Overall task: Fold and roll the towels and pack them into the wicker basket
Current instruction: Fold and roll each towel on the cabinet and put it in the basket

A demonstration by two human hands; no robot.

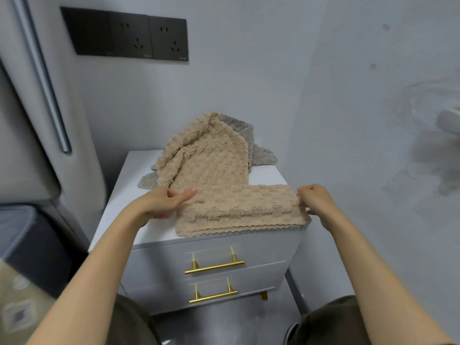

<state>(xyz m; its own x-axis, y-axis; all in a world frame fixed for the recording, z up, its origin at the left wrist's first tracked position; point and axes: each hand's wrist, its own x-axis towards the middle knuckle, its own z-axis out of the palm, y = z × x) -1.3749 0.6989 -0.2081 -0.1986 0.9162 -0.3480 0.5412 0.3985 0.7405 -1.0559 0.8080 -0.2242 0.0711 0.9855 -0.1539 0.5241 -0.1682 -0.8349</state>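
A folded beige towel lies along the front edge of the white nightstand top. My left hand pinches its left end, thumb on top. At the towel's right end, my right hand grips with curled fingers. Behind it a second beige towel leans rumpled against the wall. A grey towel lies under and behind that one, its edge also showing at the left. No wicker basket is in view.
The nightstand has two drawers with gold bar handles. Black wall sockets sit above on the grey wall. A padded headboard and bedding stand at the left. My knees frame the floor below.
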